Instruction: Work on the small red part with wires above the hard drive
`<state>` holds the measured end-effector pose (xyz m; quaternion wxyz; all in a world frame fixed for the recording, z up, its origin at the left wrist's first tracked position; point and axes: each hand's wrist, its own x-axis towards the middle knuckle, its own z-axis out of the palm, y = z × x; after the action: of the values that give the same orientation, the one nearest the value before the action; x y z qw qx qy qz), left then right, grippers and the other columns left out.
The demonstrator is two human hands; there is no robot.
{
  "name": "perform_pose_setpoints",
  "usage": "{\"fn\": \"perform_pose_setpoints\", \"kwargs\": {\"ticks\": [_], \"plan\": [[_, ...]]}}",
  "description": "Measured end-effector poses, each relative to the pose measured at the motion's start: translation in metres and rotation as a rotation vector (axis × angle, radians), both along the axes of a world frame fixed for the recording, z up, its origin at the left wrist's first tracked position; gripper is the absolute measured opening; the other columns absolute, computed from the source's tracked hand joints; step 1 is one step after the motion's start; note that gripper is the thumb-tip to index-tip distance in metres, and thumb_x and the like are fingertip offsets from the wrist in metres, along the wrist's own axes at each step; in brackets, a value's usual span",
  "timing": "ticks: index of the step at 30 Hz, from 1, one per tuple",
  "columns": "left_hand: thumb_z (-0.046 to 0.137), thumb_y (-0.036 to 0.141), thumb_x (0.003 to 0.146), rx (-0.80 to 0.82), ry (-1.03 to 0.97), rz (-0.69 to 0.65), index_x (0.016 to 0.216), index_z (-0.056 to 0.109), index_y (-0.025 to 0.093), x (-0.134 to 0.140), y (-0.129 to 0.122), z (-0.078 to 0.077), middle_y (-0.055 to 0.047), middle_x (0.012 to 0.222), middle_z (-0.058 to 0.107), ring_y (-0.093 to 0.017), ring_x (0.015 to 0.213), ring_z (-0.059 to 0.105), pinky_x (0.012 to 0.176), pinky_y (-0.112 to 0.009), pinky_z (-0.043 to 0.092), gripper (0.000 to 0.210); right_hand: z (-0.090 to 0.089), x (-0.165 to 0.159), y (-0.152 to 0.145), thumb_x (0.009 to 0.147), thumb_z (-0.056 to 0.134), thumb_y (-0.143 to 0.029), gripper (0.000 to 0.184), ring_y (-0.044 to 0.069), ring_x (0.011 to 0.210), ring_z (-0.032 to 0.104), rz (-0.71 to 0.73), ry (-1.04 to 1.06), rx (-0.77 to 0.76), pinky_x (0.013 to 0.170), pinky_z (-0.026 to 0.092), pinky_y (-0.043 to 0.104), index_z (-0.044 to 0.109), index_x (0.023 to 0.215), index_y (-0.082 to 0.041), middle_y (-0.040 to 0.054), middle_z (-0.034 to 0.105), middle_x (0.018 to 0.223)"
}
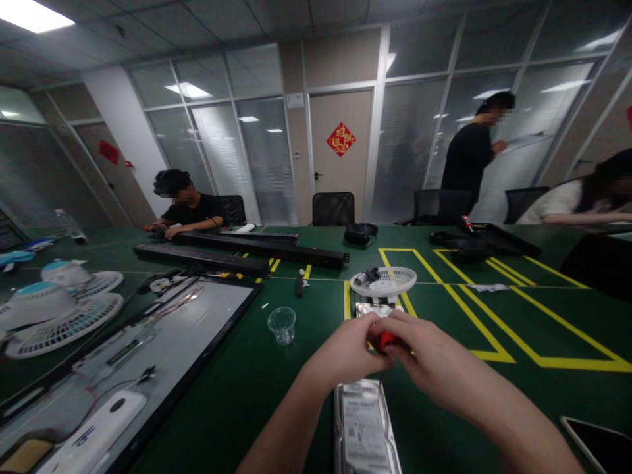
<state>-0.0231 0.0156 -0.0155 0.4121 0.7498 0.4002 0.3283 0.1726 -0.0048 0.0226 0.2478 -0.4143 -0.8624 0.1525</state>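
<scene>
My left hand [348,349] and my right hand [417,339] meet over the table, fingers closed together. Between them shows the red end of a handle [386,340], which looks like a screwdriver's; my right fingers wrap round it. What my left fingers pinch is hidden. Below my hands a silver hard drive [366,428] lies label up. Just past my fingers, a second silvery hard drive [378,309] is partly covered by them. Beyond it stands a white round grille [405,283] with small dark parts in it.
A clear plastic cup [282,325] stands left of my hands. At left lies a large opened panel [197,329] with a white remote [93,434], beside white fan parts [64,322]. Long black bars [266,249] lie farther back. A phone [600,444] is at right. Three other people are around the table.
</scene>
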Motion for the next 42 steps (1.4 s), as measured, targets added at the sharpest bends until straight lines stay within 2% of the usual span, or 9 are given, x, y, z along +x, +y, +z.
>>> {"fn": "perform_pose_setpoints", "kwargs": {"ticks": [6, 9, 13, 16, 19, 25, 29, 35, 42], "plan": [[0.082, 0.022, 0.078, -0.007, 0.023, -0.068, 0.109, 0.080, 0.017, 0.004, -0.003, 0.002, -0.008, 0.111, 0.084, -0.026, 0.097, 0.075, 0.083, -0.031, 0.055, 0.032, 0.002, -0.001, 0.006, 0.094, 0.076, -0.023, 0.006, 0.026, 0.080, 0.073, -0.120, -0.078, -0.012, 0.068, 0.051, 0.036, 0.074, 0.089, -0.026, 0.0061, 0.079, 0.090], [0.078, 0.020, 0.079, -0.033, 0.055, -0.048, 0.099, 0.079, 0.016, 0.006, -0.002, 0.000, -0.007, 0.099, 0.082, -0.023, 0.088, 0.073, 0.071, -0.027, 0.050, 0.021, 0.004, -0.002, 0.006, 0.093, 0.080, -0.034, 0.016, 0.027, 0.075, 0.072, -0.187, -0.124, -0.010, 0.065, 0.048, 0.036, 0.072, 0.084, -0.026, 0.0060, 0.077, 0.082], [0.076, 0.018, 0.078, -0.049, 0.052, -0.053, 0.103, 0.079, 0.015, 0.005, -0.001, 0.001, -0.006, 0.096, 0.080, -0.023, 0.087, 0.073, 0.069, -0.026, 0.048, 0.025, 0.002, 0.001, 0.003, 0.092, 0.079, -0.025, 0.007, 0.028, 0.088, 0.074, -0.132, -0.070, -0.020, 0.074, 0.055, 0.039, 0.073, 0.097, -0.027, 0.0067, 0.078, 0.100], [0.077, 0.021, 0.078, -0.069, 0.081, -0.044, 0.106, 0.080, 0.015, 0.003, 0.000, 0.004, -0.007, 0.098, 0.081, -0.025, 0.089, 0.074, 0.071, -0.029, 0.050, 0.028, 0.000, 0.003, 0.001, 0.096, 0.063, -0.011, 0.024, 0.026, 0.097, 0.074, -0.016, 0.009, -0.013, 0.085, 0.059, 0.040, 0.073, 0.108, -0.029, 0.0063, 0.076, 0.113], [0.079, 0.023, 0.080, -0.025, 0.069, -0.084, 0.099, 0.080, 0.015, 0.002, 0.001, 0.006, -0.007, 0.100, 0.082, -0.026, 0.093, 0.076, 0.076, -0.030, 0.051, 0.021, 0.000, 0.003, 0.000, 0.096, 0.055, -0.005, 0.029, 0.026, 0.094, 0.074, 0.001, -0.007, -0.019, 0.083, 0.059, 0.039, 0.072, 0.103, -0.028, 0.0065, 0.075, 0.109], [0.076, 0.019, 0.082, 0.007, 0.066, -0.124, 0.102, 0.078, 0.016, 0.000, -0.001, 0.006, -0.007, 0.103, 0.082, -0.025, 0.096, 0.076, 0.080, -0.030, 0.051, 0.020, 0.000, 0.003, 0.002, 0.096, 0.066, -0.010, 0.018, 0.027, 0.092, 0.073, -0.074, -0.087, -0.051, 0.082, 0.056, 0.040, 0.072, 0.101, -0.027, 0.0067, 0.075, 0.106], [0.078, 0.019, 0.082, 0.034, 0.038, -0.109, 0.112, 0.077, 0.017, 0.000, -0.003, 0.004, -0.008, 0.116, 0.082, -0.027, 0.105, 0.076, 0.087, -0.031, 0.052, 0.030, 0.003, 0.002, 0.002, 0.097, 0.072, -0.014, 0.011, 0.027, 0.091, 0.072, -0.137, -0.143, -0.067, 0.079, 0.052, 0.039, 0.071, 0.097, -0.025, 0.0066, 0.076, 0.102], [0.075, 0.021, 0.084, 0.027, 0.026, -0.098, 0.091, 0.072, 0.015, -0.001, -0.004, 0.001, -0.005, 0.096, 0.078, -0.021, 0.088, 0.070, 0.076, -0.027, 0.047, 0.009, 0.015, -0.005, -0.002, 0.102, 0.074, -0.023, 0.010, 0.026, 0.088, 0.070, -0.225, -0.263, -0.130, 0.072, 0.045, 0.036, 0.068, 0.094, -0.023, 0.0069, 0.076, 0.097], [0.072, 0.022, 0.088, 0.090, 0.029, -0.101, 0.091, 0.070, 0.016, 0.000, -0.008, -0.001, -0.005, 0.096, 0.076, -0.020, 0.088, 0.067, 0.076, -0.027, 0.046, 0.007, 0.013, -0.001, -0.003, 0.101, 0.074, -0.026, 0.008, 0.028, 0.092, 0.071, -0.222, -0.268, -0.128, 0.076, 0.048, 0.038, 0.067, 0.097, -0.024, 0.0075, 0.075, 0.102]]}}
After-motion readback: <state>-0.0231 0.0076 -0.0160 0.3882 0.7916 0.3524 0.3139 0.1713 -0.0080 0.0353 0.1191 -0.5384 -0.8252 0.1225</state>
